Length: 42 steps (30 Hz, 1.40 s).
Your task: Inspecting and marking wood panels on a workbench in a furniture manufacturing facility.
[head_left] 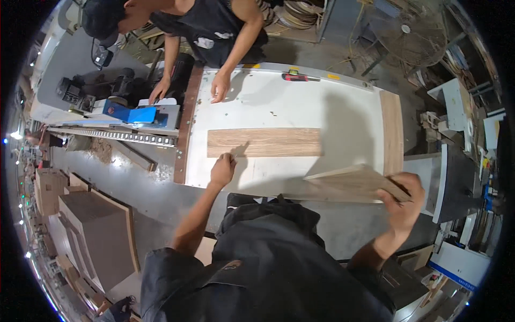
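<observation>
A wood-grain board lies flat on the white tabletop, its long side running left to right. My left hand is at its near edge, toward the left end. Those fingers are drawn together, and whatever may be between them is too small to make out. At the right, my right hand grips the end of a second wood-grain board. This one is held tilted over the table's near right corner, its far end pointing left.
Across the table, a co-worker's hand hovers over the top, beside a machine with a blue guard. A red-and-black hand tool lies near the far edge. Another wood strip lines the right end. Brown panels stand at left.
</observation>
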{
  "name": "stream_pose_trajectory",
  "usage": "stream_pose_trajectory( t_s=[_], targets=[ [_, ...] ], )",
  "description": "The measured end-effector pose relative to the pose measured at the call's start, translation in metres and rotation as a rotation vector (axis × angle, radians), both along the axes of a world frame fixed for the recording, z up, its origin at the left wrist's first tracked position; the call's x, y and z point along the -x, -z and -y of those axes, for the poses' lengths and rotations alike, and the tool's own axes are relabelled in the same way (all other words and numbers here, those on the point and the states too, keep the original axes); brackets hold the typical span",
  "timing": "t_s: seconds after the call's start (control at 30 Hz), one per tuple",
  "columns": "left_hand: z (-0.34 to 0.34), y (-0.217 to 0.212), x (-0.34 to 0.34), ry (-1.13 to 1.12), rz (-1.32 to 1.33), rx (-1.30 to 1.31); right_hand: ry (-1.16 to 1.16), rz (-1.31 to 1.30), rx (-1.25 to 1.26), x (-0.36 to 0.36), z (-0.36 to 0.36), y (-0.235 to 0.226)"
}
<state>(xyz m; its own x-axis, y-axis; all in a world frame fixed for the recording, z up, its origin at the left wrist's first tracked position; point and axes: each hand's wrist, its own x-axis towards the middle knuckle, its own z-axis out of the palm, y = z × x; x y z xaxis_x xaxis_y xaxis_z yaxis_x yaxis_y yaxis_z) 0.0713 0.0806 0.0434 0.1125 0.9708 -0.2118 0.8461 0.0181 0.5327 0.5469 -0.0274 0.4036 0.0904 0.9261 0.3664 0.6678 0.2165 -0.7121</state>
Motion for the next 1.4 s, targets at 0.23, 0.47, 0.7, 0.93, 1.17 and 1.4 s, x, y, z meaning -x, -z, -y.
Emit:
stream_pose_trajectory(
  t_s=[0.23, 0.47, 0.7, 0.93, 1.17, 1.4],
  targets=[
    [0.015, 0.091, 0.090, -0.503, 0.002, -0.193, 0.300, -0.646, -0.168, -0.056, 0.054, 0.086],
    [-0.037, 0.036, 0.066, -0.330, -0.261, -0.486, 0.587, -0.908, -0.344, -0.047, 0.039, 0.138],
    [-0.012, -0.118, -0.136, 0.543, 0.453, -0.398, 0.591, -1.210, -0.329, 0.014, 0.015, 0.129],
    [-0.019, -0.036, -0.141, 0.412, 0.313, 0.161, 0.507, -1.610, -0.125, 0.024, 0.020, 0.281],
    [-0.009, -0.008, -0.124, 0.474, -0.053, -0.120, 0.831, -0.226, 0.393, 0.044, 0.043, 0.388],
    [0.011, -0.001, -0.123, 0.476, -0.102, -0.111, 0.100, 0.388, 0.257, 0.106, -0.014, 0.324]
  ],
)
